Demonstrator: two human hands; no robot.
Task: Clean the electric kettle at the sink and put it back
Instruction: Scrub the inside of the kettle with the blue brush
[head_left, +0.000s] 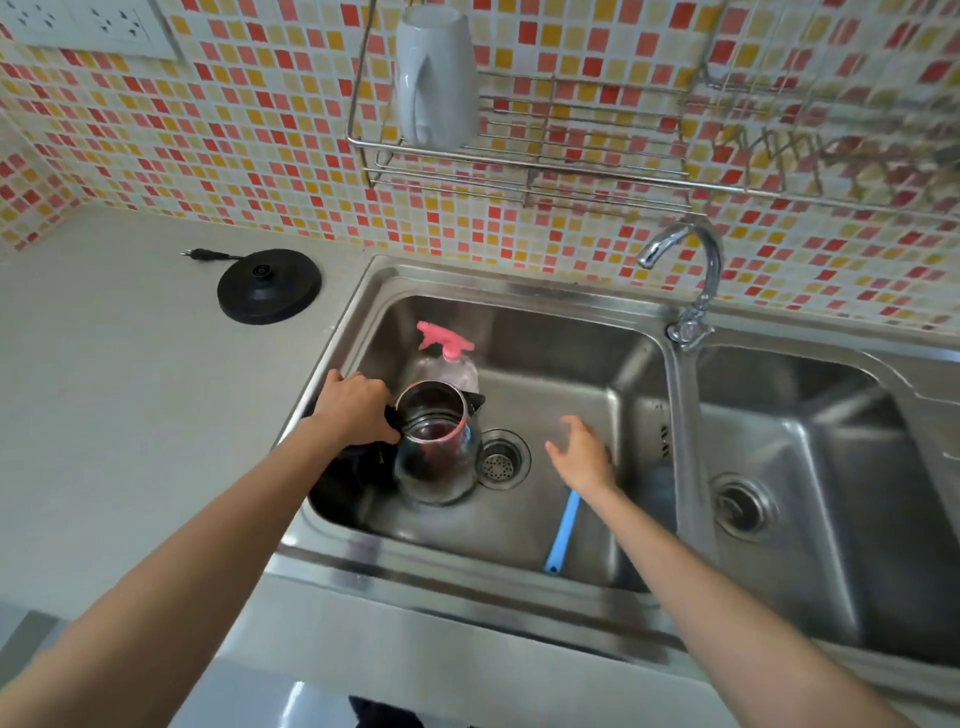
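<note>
Grips black handle of kettle (436, 447) w/ left hand (356, 405), fingers curled round it from the table side. Holds nothing w/ right hand (582, 452): released, fingers spread loose, hovering over basin floor, apart from kettle.

Kettle location: upright on floor of left basin of sink (519, 285), just beside round perforated drain strainer (500, 460), in front of spray bottle (449, 364).

Look of kettle: rounded body, polished steel, mirror-like w/ reddish reflections; top open, interior visible; black plastic handle, plus black bit at far rim, spout or lid, can't tell.

Sink: brushed stainless, double basin, rounded corners. Spray bottle: clear plastic, pink trigger head. Under right wrist, slim light-blue plastic handle (563, 530) on basin floor, far end hidden.

Kettle base (269, 285): flat black disc, matte, on pale smooth table (104, 389), plug (189, 253) lying loose nearby. Chrome gooseneck tap (691, 270) betw. basins. White glazed mug (436, 78) in wire rack (519, 166); small glossy mosaic tiles (208, 130), red/orange/cream, behind.
</note>
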